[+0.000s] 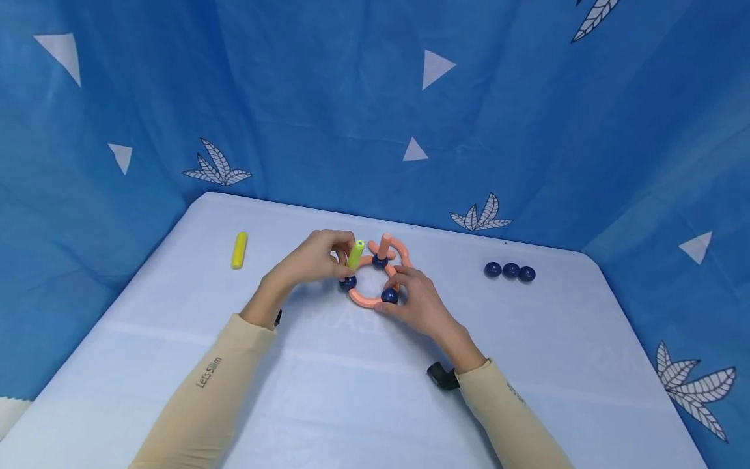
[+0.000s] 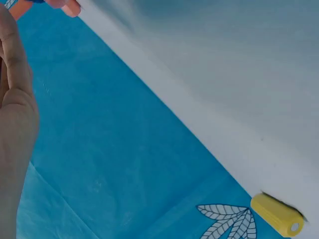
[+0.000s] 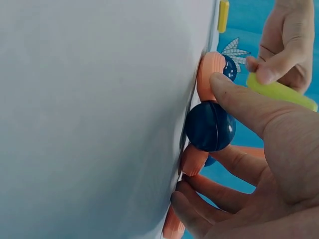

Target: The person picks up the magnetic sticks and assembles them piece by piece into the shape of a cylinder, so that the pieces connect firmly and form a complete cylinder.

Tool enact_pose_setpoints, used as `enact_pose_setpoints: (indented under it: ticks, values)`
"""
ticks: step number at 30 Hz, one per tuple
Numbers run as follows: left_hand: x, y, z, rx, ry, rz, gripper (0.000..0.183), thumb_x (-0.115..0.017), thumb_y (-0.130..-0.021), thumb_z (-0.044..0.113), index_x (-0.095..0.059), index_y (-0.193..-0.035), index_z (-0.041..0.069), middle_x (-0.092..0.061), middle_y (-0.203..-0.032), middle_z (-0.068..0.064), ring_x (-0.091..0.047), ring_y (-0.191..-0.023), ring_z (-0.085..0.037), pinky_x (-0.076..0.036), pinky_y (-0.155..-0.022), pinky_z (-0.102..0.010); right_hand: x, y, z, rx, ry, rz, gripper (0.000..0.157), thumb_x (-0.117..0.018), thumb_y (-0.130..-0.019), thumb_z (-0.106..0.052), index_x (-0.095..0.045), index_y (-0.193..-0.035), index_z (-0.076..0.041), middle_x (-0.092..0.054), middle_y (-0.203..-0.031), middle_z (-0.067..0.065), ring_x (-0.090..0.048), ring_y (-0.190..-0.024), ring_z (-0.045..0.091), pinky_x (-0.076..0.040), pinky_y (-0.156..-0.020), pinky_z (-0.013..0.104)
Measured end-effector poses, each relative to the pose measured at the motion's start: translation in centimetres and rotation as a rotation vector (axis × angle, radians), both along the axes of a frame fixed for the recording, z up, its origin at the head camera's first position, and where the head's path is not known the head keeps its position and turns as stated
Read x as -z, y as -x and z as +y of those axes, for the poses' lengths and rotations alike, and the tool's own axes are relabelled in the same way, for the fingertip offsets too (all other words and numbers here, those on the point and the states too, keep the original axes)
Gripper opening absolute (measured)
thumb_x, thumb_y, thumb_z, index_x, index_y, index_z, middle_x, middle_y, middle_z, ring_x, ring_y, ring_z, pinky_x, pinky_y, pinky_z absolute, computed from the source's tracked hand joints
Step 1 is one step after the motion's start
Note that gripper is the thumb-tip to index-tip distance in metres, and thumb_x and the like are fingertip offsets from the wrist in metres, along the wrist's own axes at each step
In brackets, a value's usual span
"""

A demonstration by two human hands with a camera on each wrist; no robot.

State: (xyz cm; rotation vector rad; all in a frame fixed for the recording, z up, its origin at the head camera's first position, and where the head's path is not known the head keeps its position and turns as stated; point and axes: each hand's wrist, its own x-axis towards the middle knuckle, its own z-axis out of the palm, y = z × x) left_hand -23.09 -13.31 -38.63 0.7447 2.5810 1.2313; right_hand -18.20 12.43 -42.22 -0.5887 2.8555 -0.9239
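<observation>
A ring of curved orange building rods joined by dark blue balls lies on the table. My left hand pinches a yellow-green building rod, which stands nearly upright with its lower end at the ring's left ball. My right hand grips the ring around its front right ball; in the right wrist view the thumb presses an orange rod beside that ball. At the back of the ring, a straight orange rod rises from another ball. The left wrist view misses the left fingertips.
Behind the ring lies another curved orange rod. A yellow rod lies to the left on the white table. Three blue balls sit in a row to the right. A blue patterned curtain hangs behind the table.
</observation>
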Motion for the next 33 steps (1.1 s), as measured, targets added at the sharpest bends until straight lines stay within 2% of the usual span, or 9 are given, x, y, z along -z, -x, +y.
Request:
enact_pose_setpoints:
  ticks: [8,13,17,20,23,25,29,30,33]
  values:
    - [0.7,0.2,-0.1,0.058,0.010,-0.111,0.026,-0.087,-0.083,0.000,-0.066,-0.092,0.011,-0.070,-0.088,-0.005,-0.068,-0.081,-0.019,-0.054,-0.074,-0.035,0.1,0.2,0.0,0.000,0.028,-0.003,0.033,-0.093,-0.082,-0.033,-0.075,-0.104,-0.014,-0.063,-0.141,0.014,-0.051,-0.142,0.036,-0.042,-0.115,0.059]
    - [0.9,0.3,-0.5,0.045,0.040,-0.103,0.021,-0.084,-0.086,0.003,-0.068,-0.097,0.011,-0.071,-0.093,-0.005,-0.068,-0.083,-0.020,-0.054,-0.073,-0.034,-0.1,-0.1,-0.2,-0.025,0.001,0.047,0.030,-0.088,-0.088,-0.035,-0.077,-0.103,-0.011,-0.070,-0.124,0.011,-0.060,-0.124,0.033,-0.047,-0.105,0.056]
    - [0.7,0.4,-0.9,0.024,0.084,-0.120,0.018,-0.084,-0.089,0.008,-0.072,-0.103,0.011,-0.072,-0.101,-0.007,-0.067,-0.086,-0.021,-0.055,-0.070,-0.033,-0.8,-0.6,-0.7,0.000,-0.025,0.037,0.028,-0.082,-0.093,-0.038,-0.074,-0.097,-0.012,-0.071,-0.110,0.005,-0.061,-0.114,0.028,-0.046,-0.104,0.053]
    - [0.7,0.5,-0.9,0.019,0.098,-0.138,0.018,-0.084,-0.089,0.008,-0.076,-0.105,0.010,-0.073,-0.107,-0.007,-0.067,-0.090,-0.022,-0.056,-0.068,-0.033,-1.4,-1.1,-1.0,0.034,-0.032,0.013,0.028,-0.081,-0.094,-0.036,-0.069,-0.095,-0.011,-0.071,-0.102,0.004,-0.063,-0.100,0.024,-0.050,-0.094,0.046]
    - [0.8,0.5,-0.8,0.025,0.104,-0.136,0.019,-0.084,-0.089,0.007,-0.078,-0.106,0.012,-0.073,-0.108,-0.006,-0.065,-0.094,-0.023,-0.056,-0.069,-0.032,-1.8,-1.4,-1.1,0.094,-0.042,0.032,0.031,-0.082,-0.094,-0.032,-0.065,-0.105,-0.008,-0.068,-0.098,0.007,-0.060,-0.085,0.024,-0.050,-0.076,0.040]
    - [0.8,0.4,-0.6,0.037,0.104,-0.128,0.021,-0.084,-0.089,0.007,-0.078,-0.108,0.012,-0.072,-0.107,-0.007,-0.065,-0.094,-0.024,-0.055,-0.071,-0.033,-1.9,-1.4,-1.1,0.127,-0.033,0.060,0.039,-0.082,-0.094,-0.028,-0.064,-0.121,-0.006,-0.068,-0.105,0.011,-0.063,-0.090,0.026,-0.053,-0.078,0.041]
    - [0.9,0.2,-0.3,0.055,0.107,-0.105,0.021,-0.085,-0.088,0.008,-0.076,-0.107,0.011,-0.072,-0.104,-0.007,-0.065,-0.094,-0.023,-0.053,-0.076,-0.034,-1.5,-0.9,-0.7,0.106,0.028,0.094,0.056,-0.081,-0.095,-0.016,-0.058,-0.145,-0.007,-0.065,-0.138,0.014,-0.063,-0.126,0.032,-0.054,-0.102,0.051]
    - [0.9,0.1,-0.2,0.060,0.104,-0.102,0.021,-0.085,-0.088,0.008,-0.076,-0.107,0.011,-0.073,-0.103,-0.006,-0.065,-0.094,-0.023,-0.053,-0.078,-0.035,-1.4,-0.8,-0.6,0.086,0.051,0.093,0.056,-0.080,-0.095,-0.014,-0.058,-0.146,-0.007,-0.065,-0.140,0.014,-0.062,-0.129,0.033,-0.053,-0.104,0.052]
    - [1.2,0.1,0.1,0.074,0.108,-0.086,0.019,-0.085,-0.088,0.008,-0.075,-0.103,0.012,-0.073,-0.100,-0.003,-0.065,-0.095,-0.022,-0.051,-0.082,-0.037,-1.0,-0.5,-0.3,0.054,0.088,0.098,0.045,-0.079,-0.095,-0.010,-0.066,-0.138,-0.008,-0.070,-0.132,0.011,-0.069,-0.119,0.032,-0.056,-0.099,0.051]
